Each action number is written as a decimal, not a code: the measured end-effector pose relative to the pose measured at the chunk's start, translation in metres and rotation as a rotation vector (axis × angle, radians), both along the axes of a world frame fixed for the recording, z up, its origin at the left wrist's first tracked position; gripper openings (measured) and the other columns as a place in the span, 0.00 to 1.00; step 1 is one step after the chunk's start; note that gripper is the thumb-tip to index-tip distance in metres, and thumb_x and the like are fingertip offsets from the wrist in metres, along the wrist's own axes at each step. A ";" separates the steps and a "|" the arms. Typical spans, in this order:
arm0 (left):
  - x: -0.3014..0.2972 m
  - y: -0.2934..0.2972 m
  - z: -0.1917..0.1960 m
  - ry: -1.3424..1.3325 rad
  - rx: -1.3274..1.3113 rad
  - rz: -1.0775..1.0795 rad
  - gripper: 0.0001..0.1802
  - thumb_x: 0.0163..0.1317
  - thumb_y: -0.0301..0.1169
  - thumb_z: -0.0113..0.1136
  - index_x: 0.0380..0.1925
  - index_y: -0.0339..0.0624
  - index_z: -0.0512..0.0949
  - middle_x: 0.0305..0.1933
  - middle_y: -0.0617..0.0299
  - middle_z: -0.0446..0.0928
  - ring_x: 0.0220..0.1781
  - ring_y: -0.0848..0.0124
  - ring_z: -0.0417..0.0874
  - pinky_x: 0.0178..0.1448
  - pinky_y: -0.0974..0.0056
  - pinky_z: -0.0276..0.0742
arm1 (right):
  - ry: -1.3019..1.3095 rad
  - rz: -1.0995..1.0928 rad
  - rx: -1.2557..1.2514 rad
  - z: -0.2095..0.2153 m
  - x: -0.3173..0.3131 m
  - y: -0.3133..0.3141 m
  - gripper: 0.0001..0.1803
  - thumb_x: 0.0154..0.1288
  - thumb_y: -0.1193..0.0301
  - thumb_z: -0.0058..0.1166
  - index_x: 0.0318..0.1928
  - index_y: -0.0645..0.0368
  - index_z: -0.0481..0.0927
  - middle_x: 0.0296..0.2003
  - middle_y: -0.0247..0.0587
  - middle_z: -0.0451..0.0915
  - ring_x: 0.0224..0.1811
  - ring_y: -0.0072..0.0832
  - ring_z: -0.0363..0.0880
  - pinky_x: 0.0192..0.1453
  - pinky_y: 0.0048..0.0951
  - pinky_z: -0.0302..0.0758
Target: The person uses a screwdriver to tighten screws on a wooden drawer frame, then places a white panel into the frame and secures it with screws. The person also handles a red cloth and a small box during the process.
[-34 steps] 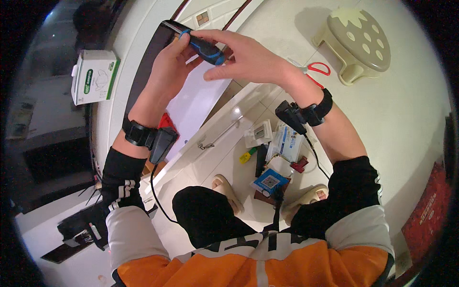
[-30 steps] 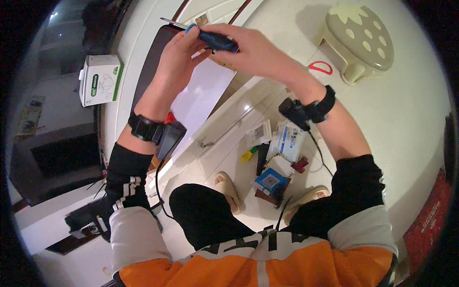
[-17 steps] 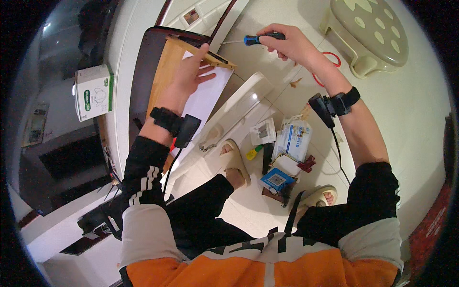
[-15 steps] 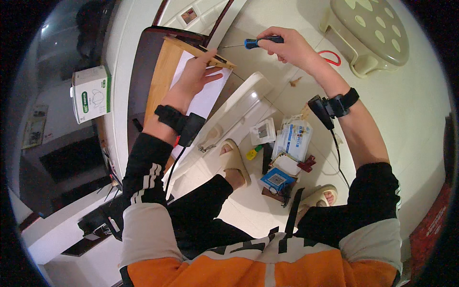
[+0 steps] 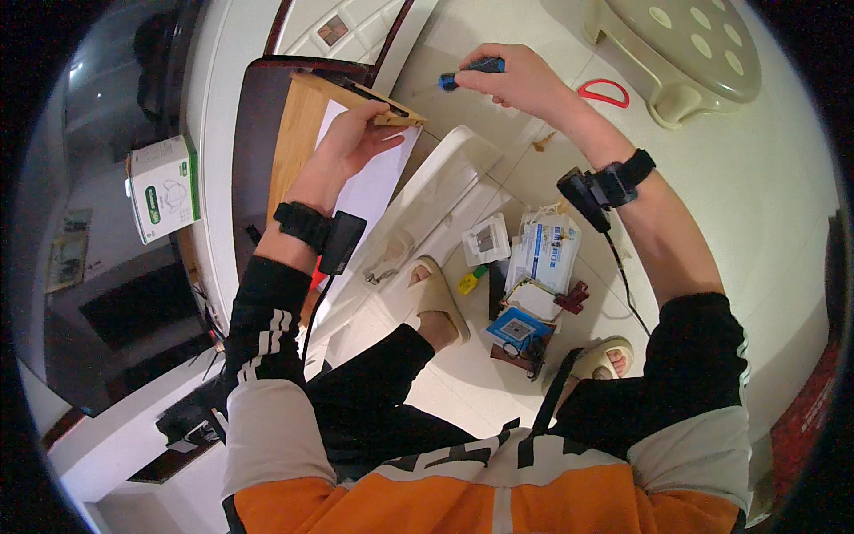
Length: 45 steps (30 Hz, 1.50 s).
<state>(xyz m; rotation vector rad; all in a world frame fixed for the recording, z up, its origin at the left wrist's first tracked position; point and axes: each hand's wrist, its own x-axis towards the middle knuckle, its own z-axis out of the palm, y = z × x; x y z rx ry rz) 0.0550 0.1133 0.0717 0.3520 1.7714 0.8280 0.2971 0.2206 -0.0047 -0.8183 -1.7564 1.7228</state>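
Note:
My right hand (image 5: pixel 514 78) is closed around the blue and black handle of a screwdriver (image 5: pixel 486 66), held up to the right of a shallow wooden drawer (image 5: pixel 283 142). Its shaft cannot be made out now. With thumb and fingers, my left hand (image 5: pixel 349 142) grips the drawer's far right corner. Along that far side runs a dark metal strip (image 5: pixel 360 91). White paper or lining (image 5: pixel 378 173) covers part of the drawer's inside. The drawer leans over a dark tabletop (image 5: pixel 255 120).
Right of the drawer stands a white glossy panel (image 5: pixel 445 178). Scissors with a red handle (image 5: pixel 605 92) lie on the floor by a beige stool (image 5: pixel 680 53). Between my feet are a white and blue packet (image 5: pixel 544 254) and a blue card (image 5: pixel 516 329). A white-green box (image 5: pixel 165 191) sits left.
The screwdriver and my right hand have shifted slightly left and up, and its shaft no longer shows. My left hand keeps to the drawer's corner. The whole view has shifted a little.

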 end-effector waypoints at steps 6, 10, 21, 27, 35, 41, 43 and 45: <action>0.001 -0.003 -0.001 0.142 -0.064 0.023 0.14 0.62 0.39 0.60 0.41 0.43 0.76 0.46 0.58 0.77 0.53 0.61 0.77 0.61 0.49 0.71 | 0.009 0.014 0.013 -0.008 -0.004 -0.005 0.22 0.55 0.52 0.60 0.38 0.60 0.84 0.31 0.44 0.83 0.33 0.32 0.80 0.42 0.31 0.75; -0.004 -0.003 -0.004 0.150 -0.062 0.031 0.13 0.62 0.39 0.61 0.40 0.44 0.76 0.46 0.58 0.77 0.54 0.61 0.77 0.60 0.50 0.70 | -0.079 0.172 -0.085 -0.006 -0.004 -0.006 0.22 0.55 0.52 0.60 0.37 0.60 0.85 0.31 0.45 0.83 0.34 0.34 0.81 0.43 0.33 0.76; -0.014 0.005 -0.004 0.003 -0.075 0.089 0.07 0.61 0.31 0.59 0.35 0.40 0.76 0.38 0.54 0.80 0.46 0.57 0.84 0.56 0.53 0.78 | 0.001 -0.007 0.145 -0.013 -0.017 -0.004 0.23 0.49 0.51 0.59 0.37 0.58 0.85 0.33 0.47 0.85 0.39 0.42 0.83 0.47 0.37 0.78; -0.008 0.008 0.003 -0.021 -0.076 0.166 0.05 0.62 0.27 0.56 0.34 0.35 0.75 0.35 0.49 0.79 0.43 0.51 0.84 0.57 0.51 0.81 | -0.040 -0.061 0.160 -0.016 -0.024 0.001 0.26 0.47 0.51 0.60 0.39 0.59 0.85 0.31 0.48 0.84 0.33 0.41 0.83 0.43 0.37 0.80; -0.005 0.010 0.006 -0.047 -0.043 0.122 0.05 0.61 0.25 0.58 0.35 0.34 0.74 0.41 0.46 0.79 0.46 0.49 0.84 0.58 0.51 0.81 | 0.014 0.105 -0.145 -0.009 -0.020 0.008 0.18 0.50 0.56 0.63 0.37 0.55 0.84 0.22 0.33 0.77 0.21 0.21 0.72 0.23 0.23 0.70; -0.007 0.007 0.002 0.018 -0.090 0.015 0.07 0.64 0.31 0.56 0.37 0.38 0.74 0.44 0.45 0.80 0.47 0.54 0.85 0.55 0.53 0.82 | 0.005 0.107 -0.050 -0.014 -0.012 0.008 0.29 0.46 0.49 0.65 0.41 0.60 0.84 0.25 0.44 0.80 0.17 0.29 0.76 0.25 0.30 0.77; -0.007 0.007 0.002 0.058 -0.131 -0.003 0.09 0.64 0.34 0.55 0.39 0.40 0.74 0.43 0.47 0.81 0.46 0.55 0.86 0.53 0.55 0.82 | 0.047 0.116 -0.063 -0.015 -0.013 0.006 0.27 0.46 0.49 0.65 0.40 0.59 0.84 0.25 0.43 0.80 0.17 0.28 0.75 0.25 0.29 0.77; -0.006 0.008 0.002 0.085 -0.158 -0.042 0.11 0.64 0.36 0.55 0.40 0.41 0.74 0.44 0.48 0.82 0.46 0.56 0.86 0.51 0.56 0.82 | 0.041 0.108 -0.065 -0.013 -0.014 0.006 0.26 0.47 0.50 0.65 0.39 0.58 0.84 0.25 0.42 0.80 0.17 0.27 0.75 0.25 0.29 0.76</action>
